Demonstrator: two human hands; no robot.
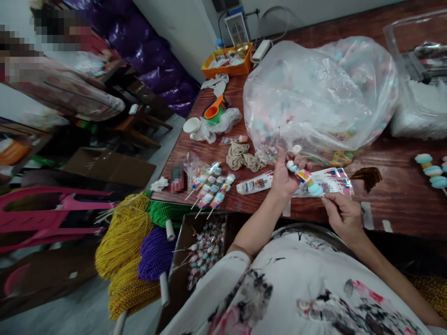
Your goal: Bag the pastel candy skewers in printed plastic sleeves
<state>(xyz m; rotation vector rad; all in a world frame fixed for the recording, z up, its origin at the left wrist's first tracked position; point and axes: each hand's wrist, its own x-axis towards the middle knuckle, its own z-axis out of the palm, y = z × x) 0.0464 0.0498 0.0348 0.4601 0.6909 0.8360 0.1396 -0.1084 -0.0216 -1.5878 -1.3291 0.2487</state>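
A marshmallow skewer (315,189) in pastel blue, yellow and pink slants between my hands above the table's front edge. My left hand (284,174) is closed round its upper part, fingers curled. White and blue pieces and a colourful printed patch show at those fingers. At the lower end, my right hand (344,214) pinches the stick between thumb and fingers. Flat printed clear bags (335,181) lie just behind the skewer, and another printed bag (254,184) is left of my left hand. Several wrapped skewers (213,184) rest at the table's left front corner.
A big clear bag of pastel pieces (317,93) fills the table's back. Unwrapped skewers (431,170) lie at right. A box of wrapped skewers (206,251) stands below the table's left edge, beside yellow bead strings (122,237). Another person (70,88) is at far left.
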